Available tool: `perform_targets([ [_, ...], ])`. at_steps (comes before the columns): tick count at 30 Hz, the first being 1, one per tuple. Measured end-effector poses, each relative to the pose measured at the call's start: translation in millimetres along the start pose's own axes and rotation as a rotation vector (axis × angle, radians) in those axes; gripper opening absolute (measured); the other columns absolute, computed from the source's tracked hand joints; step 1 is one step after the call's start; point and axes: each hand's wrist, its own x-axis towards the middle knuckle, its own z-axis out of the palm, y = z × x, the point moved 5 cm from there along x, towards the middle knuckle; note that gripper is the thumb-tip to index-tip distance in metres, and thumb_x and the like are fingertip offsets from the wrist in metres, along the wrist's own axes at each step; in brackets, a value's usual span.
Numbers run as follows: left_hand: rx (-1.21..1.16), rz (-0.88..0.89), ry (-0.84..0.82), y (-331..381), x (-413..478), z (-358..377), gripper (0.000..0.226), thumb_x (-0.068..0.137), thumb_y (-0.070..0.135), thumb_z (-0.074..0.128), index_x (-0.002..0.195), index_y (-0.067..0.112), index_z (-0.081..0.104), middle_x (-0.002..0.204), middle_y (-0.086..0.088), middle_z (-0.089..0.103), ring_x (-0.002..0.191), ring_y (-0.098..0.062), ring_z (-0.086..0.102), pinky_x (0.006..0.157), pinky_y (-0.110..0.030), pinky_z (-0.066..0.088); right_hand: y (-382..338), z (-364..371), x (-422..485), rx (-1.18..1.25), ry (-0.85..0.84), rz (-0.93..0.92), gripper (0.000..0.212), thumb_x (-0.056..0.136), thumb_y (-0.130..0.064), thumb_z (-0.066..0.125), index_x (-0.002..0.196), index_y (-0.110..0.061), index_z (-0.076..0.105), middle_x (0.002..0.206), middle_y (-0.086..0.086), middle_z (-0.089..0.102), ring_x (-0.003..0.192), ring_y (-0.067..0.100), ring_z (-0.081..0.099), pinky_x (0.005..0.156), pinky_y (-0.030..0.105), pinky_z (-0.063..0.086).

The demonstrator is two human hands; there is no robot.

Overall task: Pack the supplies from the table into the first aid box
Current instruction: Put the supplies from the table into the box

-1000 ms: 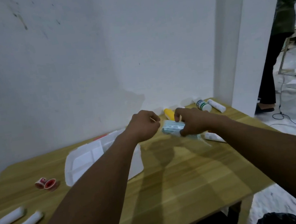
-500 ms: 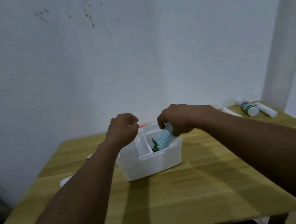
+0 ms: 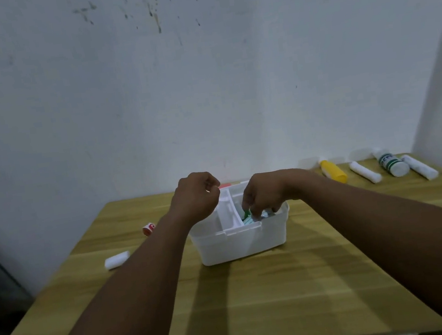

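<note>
- A wooden table (image 3: 260,302) stands against a pale, scuffed wall (image 3: 203,85), with a white pillar at the far right.
- The white box (image 3: 240,240) sits open near the middle of the table, split by a divider into a left and a right compartment.
- My right hand (image 3: 265,192) reaches down into the right compartment, fingers pinched around a pack (image 3: 250,219) with pale blue-green stripes that stands low inside the box.
- A small green item (image 3: 246,214) shows just beside my fingertips in the same compartment; the view is too dim to tell what it is, perhaps a bottle cap.
- My left hand (image 3: 195,196) hovers over the box's left rear corner, curled into a loose fist; I cannot tell whether it holds anything.
- A bit of red shows behind the box, between my hands, against the wall.
- To the left of the box, a small red-and-white roll (image 3: 148,229) lies on the table, mostly hidden by my left forearm.
- Nearer the left edge lies a white gauze roll (image 3: 117,260), apart from the box.
- At the far right, along the wall, four things lie in a row: a yellow bottle (image 3: 333,171), a white roll (image 3: 365,175), a green-and-white bottle (image 3: 390,163) and another white roll (image 3: 421,170) touching that bottle's side.
</note>
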Motion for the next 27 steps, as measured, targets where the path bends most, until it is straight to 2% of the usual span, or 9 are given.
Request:
perform_targets([
  [3,-0.001,0.001,0.005,-3,1,-1,0.023,0.089,0.019,0.055,0.101,0.02,0.075,0.099,0.004,0.072,0.094,-0.012,0.061,0.081,-0.026,0.047,7,-3,-4,0.244,0.086,0.13,0.038,0.088,-0.01,0.066,0.125,0.001,0.06,0.123,0.02,0.06,0.103,0.038,0.066,0.085,0.048,0.061],
  [6,0.006,0.003,0.019,-4,1,-1,0.022,0.089,0.018,0.055,0.099,0.019,0.075,0.098,0.003,0.072,0.091,-0.011,0.059,0.08,-0.026,0.046,3,-2,-9,0.389,0.111,0.239,0.049,0.094,-0.015,0.059,0.138,0.0,0.044,0.134,0.026,0.05,0.115,0.044,0.059,0.091,0.053,0.057],
  [10,0.013,0.016,0.02,-3,0,1,0.023,0.09,0.017,0.056,0.102,0.016,0.075,0.099,0.002,0.072,0.09,-0.011,0.06,0.079,-0.026,0.045,-5,6,-11,0.485,0.086,0.301,0.05,0.1,-0.023,0.05,0.145,-0.005,0.039,0.141,0.024,0.046,0.126,0.042,0.052,0.101,0.052,0.051],
  [16,0.009,0.032,0.005,-1,-2,4,0.022,0.089,0.018,0.055,0.099,0.018,0.075,0.094,0.005,0.07,0.092,-0.013,0.06,0.081,-0.029,0.051,-5,13,-9,0.576,0.094,0.312,0.043,0.101,-0.03,0.044,0.138,-0.009,0.046,0.109,0.015,0.049,0.112,0.035,0.056,0.102,0.047,0.05],
  [20,0.005,0.03,0.009,-2,-1,4,0.022,0.089,0.016,0.055,0.097,0.017,0.075,0.093,0.005,0.071,0.089,-0.012,0.06,0.079,-0.027,0.048,-3,4,-7,0.462,0.119,0.33,0.043,0.1,-0.031,0.047,0.134,-0.005,0.046,0.087,0.016,0.052,0.094,0.034,0.057,0.085,0.041,0.055],
  [21,0.007,0.033,0.01,-2,-1,4,0.022,0.089,0.016,0.055,0.098,0.017,0.075,0.094,0.004,0.072,0.088,-0.011,0.06,0.078,-0.026,0.047,-3,4,-7,0.437,0.115,0.335,0.045,0.1,-0.03,0.047,0.137,-0.004,0.045,0.094,0.018,0.055,0.098,0.035,0.059,0.086,0.041,0.055],
  [22,0.01,0.035,0.011,-2,0,5,0.022,0.089,0.016,0.055,0.098,0.017,0.075,0.094,0.004,0.072,0.088,-0.012,0.06,0.078,-0.026,0.047,-3,5,-7,0.41,0.109,0.338,0.048,0.1,-0.03,0.047,0.141,-0.005,0.043,0.11,0.02,0.058,0.106,0.037,0.06,0.091,0.043,0.055],
  [24,0.012,0.037,0.005,-1,0,7,0.023,0.089,0.017,0.055,0.1,0.017,0.075,0.094,0.004,0.072,0.087,-0.011,0.06,0.077,-0.026,0.047,-5,9,-4,0.388,0.089,0.335,0.052,0.102,-0.028,0.045,0.148,-0.006,0.038,0.139,0.022,0.05,0.12,0.039,0.057,0.099,0.046,0.053],
  [27,0.006,0.043,-0.001,0,0,10,0.022,0.089,0.017,0.055,0.099,0.018,0.075,0.094,0.005,0.071,0.087,-0.011,0.061,0.077,-0.026,0.049,-7,17,2,0.429,0.08,0.308,0.045,0.103,-0.024,0.04,0.144,-0.004,0.042,0.138,0.021,0.053,0.118,0.037,0.06,0.095,0.044,0.055],
])
